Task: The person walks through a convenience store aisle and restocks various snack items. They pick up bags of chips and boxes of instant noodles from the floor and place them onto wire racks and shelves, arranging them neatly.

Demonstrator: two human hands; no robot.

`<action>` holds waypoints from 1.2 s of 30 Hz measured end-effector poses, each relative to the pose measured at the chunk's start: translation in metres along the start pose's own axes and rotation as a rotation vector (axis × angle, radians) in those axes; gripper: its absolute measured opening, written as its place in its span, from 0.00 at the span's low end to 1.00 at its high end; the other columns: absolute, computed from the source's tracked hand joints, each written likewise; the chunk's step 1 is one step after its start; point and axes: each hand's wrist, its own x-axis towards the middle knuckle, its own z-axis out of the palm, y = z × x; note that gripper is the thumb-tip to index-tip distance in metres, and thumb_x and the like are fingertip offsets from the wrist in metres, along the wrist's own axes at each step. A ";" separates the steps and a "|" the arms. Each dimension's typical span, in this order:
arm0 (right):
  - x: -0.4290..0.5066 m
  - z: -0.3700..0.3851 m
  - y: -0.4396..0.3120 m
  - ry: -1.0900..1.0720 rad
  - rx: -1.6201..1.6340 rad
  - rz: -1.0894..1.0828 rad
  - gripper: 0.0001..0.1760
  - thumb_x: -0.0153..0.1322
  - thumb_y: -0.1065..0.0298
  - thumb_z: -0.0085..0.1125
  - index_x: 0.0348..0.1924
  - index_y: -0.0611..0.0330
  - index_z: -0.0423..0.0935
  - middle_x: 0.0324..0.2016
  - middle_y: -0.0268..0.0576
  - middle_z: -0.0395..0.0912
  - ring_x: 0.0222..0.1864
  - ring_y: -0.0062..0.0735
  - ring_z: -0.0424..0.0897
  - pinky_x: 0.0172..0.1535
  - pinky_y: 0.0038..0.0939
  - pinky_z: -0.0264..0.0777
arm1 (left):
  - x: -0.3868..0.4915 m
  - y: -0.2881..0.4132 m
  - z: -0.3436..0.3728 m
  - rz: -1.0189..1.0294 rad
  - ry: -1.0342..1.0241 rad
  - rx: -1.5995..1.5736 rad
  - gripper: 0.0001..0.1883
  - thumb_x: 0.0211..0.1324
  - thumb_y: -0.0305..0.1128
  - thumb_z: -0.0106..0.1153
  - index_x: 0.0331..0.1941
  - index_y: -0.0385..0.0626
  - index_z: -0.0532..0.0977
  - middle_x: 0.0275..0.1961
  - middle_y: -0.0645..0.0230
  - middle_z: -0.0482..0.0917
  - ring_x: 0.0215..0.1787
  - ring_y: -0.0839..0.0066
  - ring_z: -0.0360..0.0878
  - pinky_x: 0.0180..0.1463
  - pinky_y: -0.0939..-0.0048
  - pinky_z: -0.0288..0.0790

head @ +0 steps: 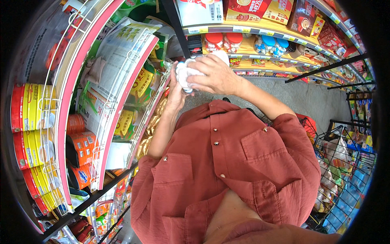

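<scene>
Up at the top centre, my left hand (176,88) holds a white item with blue edges (187,90) from its left side and below. My right hand (213,73) lies over it from the right, its fingers curled on bunched white cloth or tissue (186,73). Another white part (221,56) sticks out behind the right knuckles. The fingers and the white material hide most of the item, so its kind cannot be told. Both hands are close together, just right of the shelf's wire edge.
Shelves with pink edges (122,88) at left hold newspaper (117,45), a greyish cloth (93,70), yellow-and-red cans (33,106) and orange packs (83,146). Ahead, a wooden shelf (253,39) carries red-lidded jars (214,41) and coffee boxes. A black wire rack (335,164) stands at right.
</scene>
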 end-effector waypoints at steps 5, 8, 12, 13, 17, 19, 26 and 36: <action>0.011 -0.011 0.041 -0.141 0.629 0.367 0.16 0.77 0.54 0.55 0.52 0.48 0.83 0.49 0.44 0.79 0.52 0.45 0.79 0.55 0.41 0.73 | 0.002 0.017 -0.002 0.220 -0.177 0.232 0.44 0.62 0.37 0.63 0.77 0.45 0.50 0.71 0.56 0.62 0.71 0.66 0.66 0.57 0.68 0.76; 0.007 -0.017 0.062 -0.149 1.295 0.722 0.22 0.80 0.53 0.52 0.61 0.56 0.77 0.53 0.42 0.80 0.55 0.33 0.79 0.59 0.34 0.73 | 0.007 0.015 0.006 0.187 -0.304 -0.028 0.44 0.62 0.44 0.64 0.76 0.43 0.53 0.69 0.56 0.67 0.68 0.63 0.71 0.56 0.59 0.78; -0.009 -0.016 0.055 0.289 1.655 1.256 0.25 0.82 0.55 0.50 0.66 0.61 0.71 0.57 0.42 0.79 0.58 0.27 0.78 0.62 0.31 0.73 | 0.020 0.007 0.023 -0.067 -0.339 -0.558 0.38 0.65 0.63 0.54 0.69 0.51 0.65 0.62 0.61 0.78 0.60 0.55 0.79 0.46 0.44 0.78; -0.013 -0.016 0.052 0.434 1.651 1.332 0.25 0.82 0.55 0.49 0.67 0.60 0.70 0.58 0.42 0.78 0.59 0.27 0.77 0.62 0.31 0.73 | 0.023 0.003 0.029 -0.096 -0.247 -0.588 0.38 0.64 0.65 0.52 0.69 0.52 0.66 0.62 0.60 0.78 0.60 0.54 0.78 0.46 0.43 0.77; -0.028 -0.023 0.056 0.745 1.499 1.156 0.25 0.83 0.58 0.45 0.70 0.61 0.65 0.62 0.43 0.74 0.62 0.30 0.75 0.65 0.33 0.70 | 0.041 -0.014 0.060 -0.124 0.009 -0.567 0.38 0.64 0.69 0.49 0.67 0.54 0.68 0.63 0.59 0.77 0.60 0.52 0.78 0.45 0.44 0.76; -0.044 -0.038 0.066 0.577 1.109 1.004 0.25 0.82 0.59 0.49 0.70 0.60 0.67 0.63 0.44 0.73 0.63 0.34 0.74 0.66 0.34 0.66 | 0.048 -0.024 0.072 -0.100 0.088 -0.509 0.38 0.64 0.70 0.50 0.67 0.55 0.68 0.62 0.60 0.78 0.59 0.53 0.78 0.45 0.45 0.76; -0.107 -0.063 0.110 0.018 0.884 0.920 0.57 0.62 0.57 0.79 0.78 0.53 0.53 0.67 0.49 0.67 0.65 0.37 0.70 0.64 0.34 0.66 | 0.069 -0.065 0.089 0.035 -0.021 -0.048 0.35 0.69 0.58 0.52 0.73 0.61 0.56 0.68 0.63 0.70 0.63 0.61 0.76 0.46 0.55 0.79; -0.211 -0.025 0.187 -0.334 0.269 1.078 0.52 0.53 0.49 0.80 0.69 0.45 0.68 0.53 0.58 0.73 0.57 0.59 0.74 0.61 0.48 0.71 | 0.095 -0.127 0.086 -0.486 0.201 0.333 0.45 0.62 0.53 0.66 0.76 0.56 0.53 0.66 0.64 0.72 0.65 0.62 0.72 0.56 0.51 0.69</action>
